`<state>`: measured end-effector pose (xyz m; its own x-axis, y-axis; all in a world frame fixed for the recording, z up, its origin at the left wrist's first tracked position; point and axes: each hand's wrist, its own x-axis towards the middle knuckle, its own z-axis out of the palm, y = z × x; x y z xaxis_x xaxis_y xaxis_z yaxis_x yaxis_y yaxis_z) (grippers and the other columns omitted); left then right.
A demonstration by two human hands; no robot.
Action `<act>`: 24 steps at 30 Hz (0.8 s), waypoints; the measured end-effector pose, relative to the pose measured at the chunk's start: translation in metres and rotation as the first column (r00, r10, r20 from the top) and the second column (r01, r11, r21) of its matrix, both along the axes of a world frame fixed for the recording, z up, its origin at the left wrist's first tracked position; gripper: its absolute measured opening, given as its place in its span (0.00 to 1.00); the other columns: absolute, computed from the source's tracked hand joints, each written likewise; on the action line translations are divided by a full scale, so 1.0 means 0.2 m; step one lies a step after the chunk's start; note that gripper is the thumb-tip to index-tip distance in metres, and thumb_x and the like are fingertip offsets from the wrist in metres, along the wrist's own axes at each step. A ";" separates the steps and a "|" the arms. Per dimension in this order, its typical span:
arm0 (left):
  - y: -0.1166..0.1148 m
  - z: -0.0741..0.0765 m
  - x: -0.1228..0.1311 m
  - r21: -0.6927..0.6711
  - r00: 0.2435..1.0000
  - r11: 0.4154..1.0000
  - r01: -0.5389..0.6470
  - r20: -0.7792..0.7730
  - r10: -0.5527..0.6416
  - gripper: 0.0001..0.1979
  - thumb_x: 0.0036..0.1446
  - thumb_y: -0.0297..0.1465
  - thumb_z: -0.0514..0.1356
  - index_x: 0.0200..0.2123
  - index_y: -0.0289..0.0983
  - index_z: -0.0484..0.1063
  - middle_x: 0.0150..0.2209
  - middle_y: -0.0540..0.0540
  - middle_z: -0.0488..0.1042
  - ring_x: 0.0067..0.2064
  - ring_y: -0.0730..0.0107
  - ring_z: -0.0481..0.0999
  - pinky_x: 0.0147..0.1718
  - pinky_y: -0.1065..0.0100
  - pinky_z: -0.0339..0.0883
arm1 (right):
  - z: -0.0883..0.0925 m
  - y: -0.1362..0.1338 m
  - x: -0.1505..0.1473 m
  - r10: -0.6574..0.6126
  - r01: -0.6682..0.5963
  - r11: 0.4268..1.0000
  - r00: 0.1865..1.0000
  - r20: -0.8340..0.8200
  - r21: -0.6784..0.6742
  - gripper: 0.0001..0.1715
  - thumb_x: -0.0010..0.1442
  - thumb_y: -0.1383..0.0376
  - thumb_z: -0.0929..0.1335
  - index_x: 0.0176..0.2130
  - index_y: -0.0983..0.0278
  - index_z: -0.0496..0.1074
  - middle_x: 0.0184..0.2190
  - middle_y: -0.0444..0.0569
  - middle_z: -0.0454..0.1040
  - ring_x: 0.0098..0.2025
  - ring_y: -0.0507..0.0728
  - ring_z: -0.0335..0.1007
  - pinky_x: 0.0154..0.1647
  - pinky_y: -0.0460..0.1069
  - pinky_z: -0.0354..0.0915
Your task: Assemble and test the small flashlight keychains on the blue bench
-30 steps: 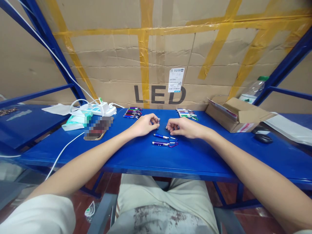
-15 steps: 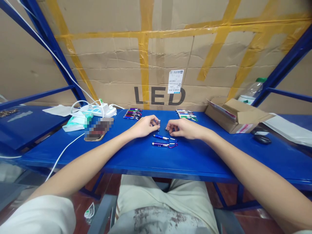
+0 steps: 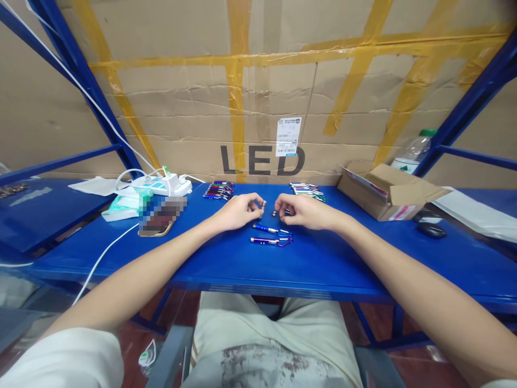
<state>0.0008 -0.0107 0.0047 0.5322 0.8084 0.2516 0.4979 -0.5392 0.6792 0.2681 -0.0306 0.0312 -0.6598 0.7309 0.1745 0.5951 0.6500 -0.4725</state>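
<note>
My left hand (image 3: 241, 210) is closed, its thumb and fingertips pinching small silvery pieces (image 3: 264, 205) that look like button cells. Across a narrow gap, my right hand (image 3: 301, 210) has its fingers curled, and what lies inside them is hidden. By its fingertips shows a tiny round coppery piece (image 3: 274, 214); whether they touch it is unclear. Just in front of the hands lie a blue pen-shaped keychain light (image 3: 264, 229) and a purple one (image 3: 264, 241), side by side, each with a carabiner clip pointing right.
Several keychain lights (image 3: 218, 190) lie behind my left hand, and another row (image 3: 307, 190) behind my right. A phone (image 3: 161, 218), a power strip (image 3: 172, 185) and a tissue pack (image 3: 125, 207) are left. An open carton (image 3: 388, 191) and a black mouse (image 3: 431, 230) are right.
The coppery piece now shows slightly apart from my right fingertips. My left hand keeps its pinch on the silvery pieces. The whole view has shifted slightly.
</note>
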 end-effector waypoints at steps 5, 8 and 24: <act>-0.02 0.02 0.00 0.037 0.999 0.999 0.038 -0.030 -0.037 0.13 0.65 0.38 0.65 0.49 0.39 0.80 0.38 0.48 0.84 0.35 0.66 0.79 0.39 0.66 0.70 | 0.02 0.01 0.01 -0.018 0.024 0.999 0.991 -0.131 0.045 0.17 0.60 0.65 0.71 0.50 0.62 0.74 0.38 0.48 0.83 0.35 0.56 0.74 0.40 0.51 0.67; -0.03 0.02 0.01 0.056 0.997 0.996 0.063 -0.040 -0.060 0.15 0.65 0.38 0.66 0.51 0.39 0.81 0.37 0.48 0.84 0.34 0.66 0.78 0.39 0.66 0.70 | 0.02 0.01 0.01 -0.037 0.050 0.998 0.969 -0.245 0.046 0.19 0.61 0.62 0.72 0.52 0.61 0.74 0.38 0.48 0.84 0.34 0.57 0.73 0.40 0.52 0.67; -0.05 0.02 0.01 0.045 0.992 0.991 0.127 -0.029 -0.125 0.16 0.65 0.39 0.67 0.52 0.41 0.84 0.39 0.47 0.84 0.35 0.66 0.78 0.39 0.66 0.69 | -0.01 0.00 -0.03 -0.013 0.020 1.000 0.928 -0.372 0.015 0.24 0.62 0.58 0.75 0.55 0.61 0.75 0.41 0.50 0.85 0.38 0.58 0.75 0.43 0.54 0.70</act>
